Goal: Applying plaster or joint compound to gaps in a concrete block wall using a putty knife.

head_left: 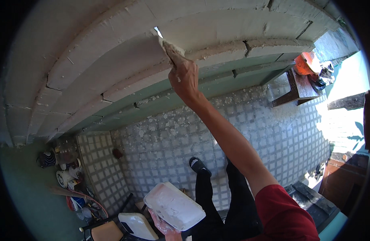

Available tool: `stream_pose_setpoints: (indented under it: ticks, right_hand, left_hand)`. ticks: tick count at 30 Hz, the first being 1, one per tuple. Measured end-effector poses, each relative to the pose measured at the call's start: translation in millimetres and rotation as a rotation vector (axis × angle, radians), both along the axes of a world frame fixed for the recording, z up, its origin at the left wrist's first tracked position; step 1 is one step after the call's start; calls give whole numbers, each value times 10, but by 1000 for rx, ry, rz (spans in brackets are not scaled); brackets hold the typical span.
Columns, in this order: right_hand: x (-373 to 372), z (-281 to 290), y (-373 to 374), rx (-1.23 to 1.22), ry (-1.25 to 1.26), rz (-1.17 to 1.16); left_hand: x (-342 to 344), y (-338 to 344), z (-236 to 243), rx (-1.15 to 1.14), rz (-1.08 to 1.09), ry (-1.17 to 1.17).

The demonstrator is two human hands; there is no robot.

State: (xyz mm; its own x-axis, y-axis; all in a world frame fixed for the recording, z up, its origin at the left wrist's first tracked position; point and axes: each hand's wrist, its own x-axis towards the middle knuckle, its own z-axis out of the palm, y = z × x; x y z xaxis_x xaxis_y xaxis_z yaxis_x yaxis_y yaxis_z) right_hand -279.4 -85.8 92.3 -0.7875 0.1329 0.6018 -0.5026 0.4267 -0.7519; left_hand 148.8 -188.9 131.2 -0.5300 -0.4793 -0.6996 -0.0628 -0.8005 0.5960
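My right hand (186, 76) is raised to the wall with its fingers wrapped round the handle of a putty knife (173, 51). Pale filler cakes the tool, and its bright blade edge meets the white plank wall (217, 27) between two raised horizontal ledges. Low at the bottom, my left hand (164, 223) grips the side of a white rectangular plastic tub (175, 204). Whitish paste smears both the tub and the fingers on it. How much paste the tub contains I cannot tell.
Splattered checkered tiles (165, 148) cover the floor. An orange bucket (306, 64) and a black plastic bag stand on a wooden bench (298, 86) at right. Containers and cables (74, 178) clutter the left wall; chairs (106, 232) stand at lower left, near my legs.
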Motion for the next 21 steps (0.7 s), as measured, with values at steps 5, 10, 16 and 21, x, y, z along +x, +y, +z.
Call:
stream_pose_setpoints:
  ticks: [5,10,16,21]
  right_hand:
    - [-5,10,288,-108,174,95]
    - [-165,354,598,-35,-73,-311]
    - [-5,-62,51,12,70,-20]
    - [137,61,490,-149,-149,-219]
  left_hand:
    - [-29,71,44,18,-30,88]
    - [103,119,46,-5,-24,70]
    - [120,182,7,-40,-20,46]
    - [53,254,79,-3,12,58]
